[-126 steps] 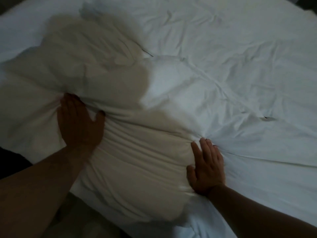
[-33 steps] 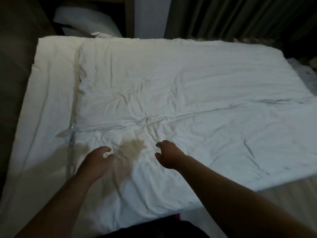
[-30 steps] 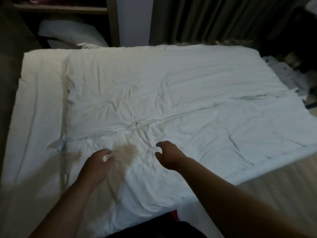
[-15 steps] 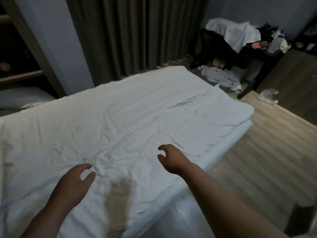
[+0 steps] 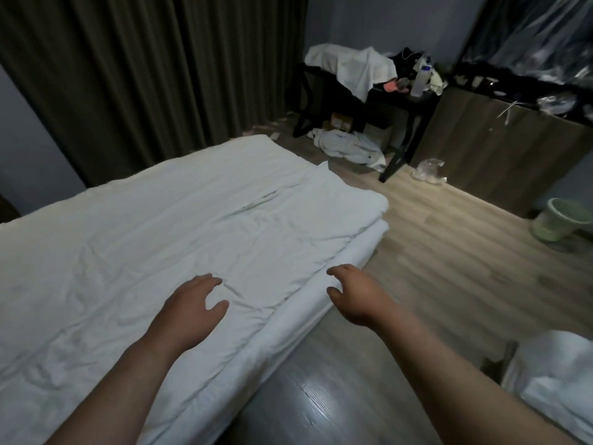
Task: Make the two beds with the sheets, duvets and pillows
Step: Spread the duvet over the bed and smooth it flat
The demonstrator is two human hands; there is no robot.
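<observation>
View swung right: duvet (image 5: 160,239), wooden floor (image 5: 449,268), perhaps bin (image 5: 558,220).

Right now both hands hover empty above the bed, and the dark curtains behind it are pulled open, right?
No: the head view shows the dark curtains drawn shut. The left hand and right hand do hover empty above the bed.

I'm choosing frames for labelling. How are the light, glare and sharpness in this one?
Head view: dim, bluish light, though the duvet creases read clearly; same view, a glossy glare patch on the near floor; wide-angle distortion bows the curtain folds, and the right hand looks slightly soft.
</observation>
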